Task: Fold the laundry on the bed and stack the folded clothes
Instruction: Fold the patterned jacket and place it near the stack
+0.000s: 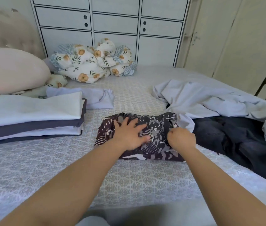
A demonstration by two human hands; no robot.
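At frame centre, the left hand (129, 136) presses flat on the folded patterned garment (155, 137). The right hand (182, 138), fingers curled, pinches its soft right edge.

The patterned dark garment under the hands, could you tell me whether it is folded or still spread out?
Folded: the patterned garment forms a compact rectangle with a doubled near edge.

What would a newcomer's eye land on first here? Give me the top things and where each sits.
The dark patterned garment at the bed's centre, with the left hand spread flat on it and the right hand fisted at its right edge. Then the folded stack at left, and the floral duvet bunched against the far cabinets.
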